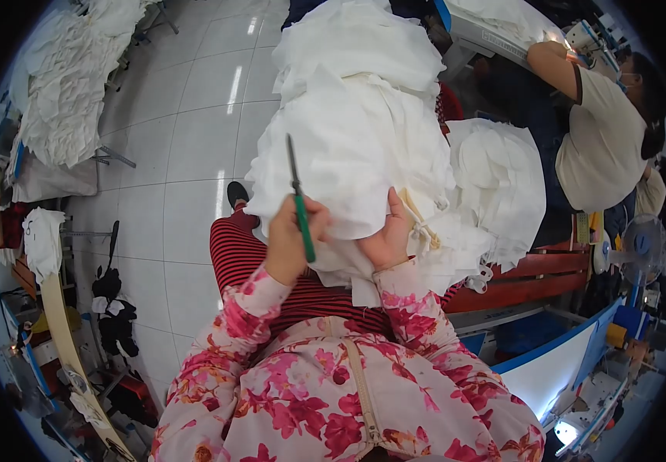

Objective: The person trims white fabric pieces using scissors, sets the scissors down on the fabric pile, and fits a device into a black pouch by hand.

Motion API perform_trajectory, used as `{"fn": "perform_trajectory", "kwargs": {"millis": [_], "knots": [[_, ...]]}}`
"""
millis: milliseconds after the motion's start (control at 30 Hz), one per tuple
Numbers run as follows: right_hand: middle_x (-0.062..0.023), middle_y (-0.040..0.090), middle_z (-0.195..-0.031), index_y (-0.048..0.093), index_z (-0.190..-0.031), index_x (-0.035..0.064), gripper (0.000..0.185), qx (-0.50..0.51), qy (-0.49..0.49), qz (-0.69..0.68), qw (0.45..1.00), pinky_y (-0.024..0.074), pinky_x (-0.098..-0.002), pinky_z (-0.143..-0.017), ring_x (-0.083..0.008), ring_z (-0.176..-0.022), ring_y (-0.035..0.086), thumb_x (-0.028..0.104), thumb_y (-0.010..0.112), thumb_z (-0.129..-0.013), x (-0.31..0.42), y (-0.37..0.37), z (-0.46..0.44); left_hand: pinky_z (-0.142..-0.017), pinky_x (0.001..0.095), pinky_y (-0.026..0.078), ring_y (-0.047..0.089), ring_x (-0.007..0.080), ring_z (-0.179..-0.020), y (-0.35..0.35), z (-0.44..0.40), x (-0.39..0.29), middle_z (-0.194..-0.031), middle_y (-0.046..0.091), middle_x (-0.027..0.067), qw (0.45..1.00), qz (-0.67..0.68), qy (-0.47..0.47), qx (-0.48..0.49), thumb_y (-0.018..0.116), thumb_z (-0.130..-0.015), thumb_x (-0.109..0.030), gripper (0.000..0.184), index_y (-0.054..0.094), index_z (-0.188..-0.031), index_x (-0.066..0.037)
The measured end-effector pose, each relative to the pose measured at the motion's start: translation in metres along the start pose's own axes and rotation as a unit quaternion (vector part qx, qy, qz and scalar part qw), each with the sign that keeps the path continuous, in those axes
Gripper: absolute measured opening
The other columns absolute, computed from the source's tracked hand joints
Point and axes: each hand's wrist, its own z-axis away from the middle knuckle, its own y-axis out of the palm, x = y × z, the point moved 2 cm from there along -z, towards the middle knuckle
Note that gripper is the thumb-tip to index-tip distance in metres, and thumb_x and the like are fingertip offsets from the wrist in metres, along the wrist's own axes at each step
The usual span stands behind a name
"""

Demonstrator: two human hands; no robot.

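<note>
My left hand (295,236) is closed around green-handled scissors (304,228), seen nearly edge-on. Their dark, narrow blades point away from me over the white cloth. My right hand (388,237) grips the near edge of a white cloth piece (337,181), thumb raised at its side and the other fingers partly hidden beneath. That piece lies on a large heap of white fabric (356,46) across my lap and beyond it. Close to my right thumb, a cream-coloured strip (424,228) lies twisted among the folds.
More white pieces (495,181) are stacked at the right, beside a red wooden bench (529,275). A co-worker (602,142) sits at a sewing machine (589,38), upper right. A fan (642,239) stands at the right. White garments (71,85) cover a table at upper left.
</note>
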Motion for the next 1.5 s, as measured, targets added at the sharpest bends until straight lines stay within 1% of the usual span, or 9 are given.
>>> {"fn": "perform_trajectory", "kwargs": {"millis": [100, 367, 467, 600, 800, 1000, 1100, 1300, 1500], "knots": [[-0.0112, 0.053, -0.129, 0.045, -0.131, 0.0057, 0.049, 0.022, -0.028, 0.062, 0.997, 0.0349, -0.0450, -0.106, -0.0272, -0.123, 0.047, 0.041, 0.036, -0.098, 0.002, -0.005, 0.002, -0.058, 0.0244, 0.050, 0.058, 0.0112, -0.071, -0.024, -0.016, 0.005, -0.084, 0.061, 0.0065, 0.994, -0.110, 0.019, -0.001, 0.070, -0.081, -0.010, 0.030, 0.051, -0.101, 0.000], [-0.0108, 0.048, -0.134, 0.039, -0.135, 0.0030, 0.052, 0.093, 0.045, 0.169, 0.980, 0.0382, -0.0378, -0.103, -0.0246, -0.122, 0.048, 0.028, 0.054, -0.093, 0.000, 0.013, 0.018, -0.061, 0.0341, 0.047, 0.062, 0.0310, -0.069, -0.004, -0.003, 0.012, -0.079, 0.060, 0.0133, 0.934, -0.327, 0.142, 0.035, 0.072, -0.076, -0.013, 0.035, 0.052, -0.102, -0.001], [-0.0080, 0.047, -0.136, 0.027, -0.143, 0.0048, 0.068, 0.154, -0.040, 0.457, 0.875, 0.0331, -0.0389, -0.107, -0.0233, -0.125, 0.045, 0.019, 0.062, -0.086, 0.009, 0.026, 0.017, -0.059, 0.0339, 0.047, 0.060, 0.0287, -0.063, -0.014, -0.014, 0.004, -0.072, 0.058, 0.0141, 0.936, -0.333, 0.116, -0.006, 0.070, -0.077, -0.010, 0.027, 0.052, -0.097, -0.002], [-0.0077, 0.053, -0.128, 0.044, -0.134, 0.0013, 0.064, 0.144, -0.061, 0.655, 0.740, 0.0415, -0.0285, -0.095, -0.0151, -0.118, 0.049, 0.009, 0.072, -0.077, 0.026, 0.046, -0.005, -0.060, 0.0227, 0.040, 0.044, 0.0065, -0.066, -0.034, -0.045, -0.017, -0.071, 0.050, -0.0021, 0.984, -0.152, 0.082, 0.045, 0.075, -0.073, -0.008, 0.027, 0.052, -0.087, -0.003], [-0.0042, 0.065, -0.100, 0.062, -0.111, -0.0034, 0.037, 0.134, -0.141, 0.667, 0.720, 0.0466, -0.0256, -0.078, -0.0106, -0.089, 0.058, 0.012, 0.072, -0.079, 0.033, 0.070, -0.012, -0.060, 0.0204, 0.037, 0.043, 0.0055, -0.067, -0.044, -0.060, -0.048, -0.073, 0.048, -0.0032, 0.985, -0.154, 0.020, 0.068, 0.075, -0.073, -0.007, 0.025, 0.053, -0.084, -0.004], [-0.0004, 0.067, -0.090, 0.066, -0.104, -0.0021, 0.028, 0.045, 0.061, 0.555, 0.828, 0.0459, -0.0219, -0.069, -0.0045, -0.078, 0.058, 0.017, 0.069, -0.083, 0.039, 0.055, 0.001, -0.060, 0.0203, 0.037, 0.044, 0.0051, -0.067, -0.042, -0.066, -0.044, -0.073, 0.049, -0.0036, 0.991, -0.122, 0.021, 0.056, 0.072, -0.073, -0.004, 0.022, 0.053, -0.084, -0.004], [-0.0028, 0.067, -0.097, 0.063, -0.110, -0.0037, 0.032, 0.094, 0.073, 0.609, 0.784, 0.0485, -0.0246, -0.073, -0.0084, -0.086, 0.060, 0.017, 0.066, -0.085, 0.033, 0.027, 0.008, -0.061, 0.0203, 0.038, 0.044, 0.0052, -0.066, -0.037, -0.063, -0.041, -0.073, 0.050, -0.0039, 0.996, -0.059, 0.012, 0.062, 0.071, -0.074, -0.002, 0.020, 0.053, -0.085, -0.004], [-0.0083, 0.058, -0.120, 0.043, -0.132, -0.0025, 0.057, 0.028, 0.146, 0.286, 0.947, 0.0455, -0.0294, -0.092, -0.0165, -0.103, 0.059, 0.025, 0.064, -0.087, 0.020, 0.002, 0.028, -0.062, 0.0207, 0.040, 0.045, 0.0056, -0.067, -0.031, -0.058, -0.026, -0.073, 0.051, -0.0033, 0.989, -0.126, 0.026, 0.070, 0.071, -0.075, -0.005, 0.020, 0.054, -0.085, -0.003], [-0.0076, 0.061, -0.106, 0.052, -0.119, -0.0011, 0.043, 0.012, 0.012, 0.313, 0.950, 0.0494, -0.0299, -0.083, -0.0175, -0.094, 0.060, 0.024, 0.065, -0.087, -0.006, 0.007, 0.028, -0.060, 0.0243, 0.044, 0.049, 0.0077, -0.066, 0.005, -0.021, -0.011, -0.079, 0.057, 0.0035, 0.959, -0.246, 0.022, 0.137, 0.074, -0.078, -0.015, 0.028, 0.055, -0.092, 0.000]]}}
